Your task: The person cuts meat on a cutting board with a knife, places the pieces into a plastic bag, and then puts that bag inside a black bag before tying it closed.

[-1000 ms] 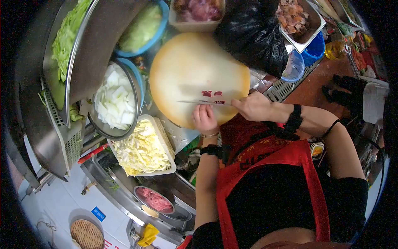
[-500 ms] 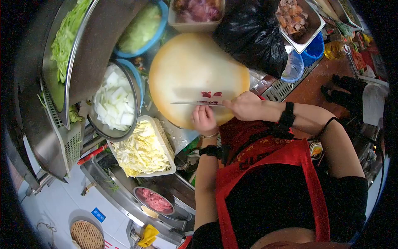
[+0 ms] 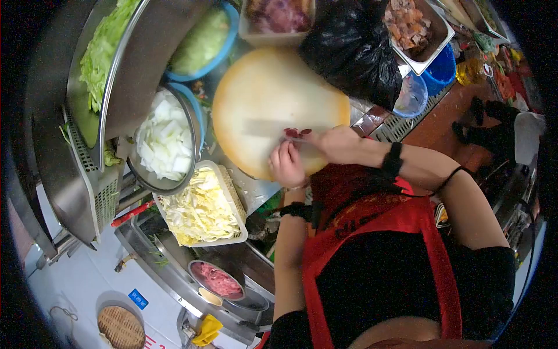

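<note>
On the round cutting board [image 3: 261, 87], near its edge closest to me, lie a few small dark red pieces of food [image 3: 297, 132]. My right hand [image 3: 340, 144] is closed around the handle of a knife [image 3: 311, 149], whose blade is smeared by motion. Beside the blade, my left hand [image 3: 288, 166] rests on the board with its fingers bent and pressed together. Its fingertips are right by the red pieces; what they press on is hidden.
A bowl of white chunks [image 3: 165, 139] and a basket of shredded cabbage [image 3: 200, 206] stand left of the board. Behind it are a container of reddish meat [image 3: 279, 17] and a black plastic bag [image 3: 349, 52]. A metal tray of chopped meat [image 3: 410, 26] stands at the far right.
The knife has swung from lying level across the board to a slant nearer me, and its blade has blurred. My left fingertips have shifted slightly away from me, toward the red pieces.
</note>
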Available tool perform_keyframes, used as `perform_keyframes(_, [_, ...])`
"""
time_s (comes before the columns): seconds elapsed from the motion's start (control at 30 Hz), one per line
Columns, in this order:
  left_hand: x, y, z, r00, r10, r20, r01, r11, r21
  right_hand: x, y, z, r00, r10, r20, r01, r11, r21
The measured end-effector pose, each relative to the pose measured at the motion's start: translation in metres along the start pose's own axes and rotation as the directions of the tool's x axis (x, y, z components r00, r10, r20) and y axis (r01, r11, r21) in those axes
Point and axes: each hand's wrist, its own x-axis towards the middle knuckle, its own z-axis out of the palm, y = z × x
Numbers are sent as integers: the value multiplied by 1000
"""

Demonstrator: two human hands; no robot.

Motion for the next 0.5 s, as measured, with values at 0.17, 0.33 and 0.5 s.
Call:
perform_keyframes(0.17, [6, 11, -17, 998, -49, 36, 54, 990, -130, -19, 13, -15, 995, 92, -45, -93, 995, -38])
perform_keyframes(0.33, [-2, 1, -12, 991, -110, 70, 129, 907, -400, -24, 9, -4, 995, -89, -46, 87, 996, -34])
perform_keyframes(0.5, [-2, -6, -2, 1000, -13, -14, 11, 995, -99, -16, 0, -4, 998, -44, 44, 49, 991, -124])
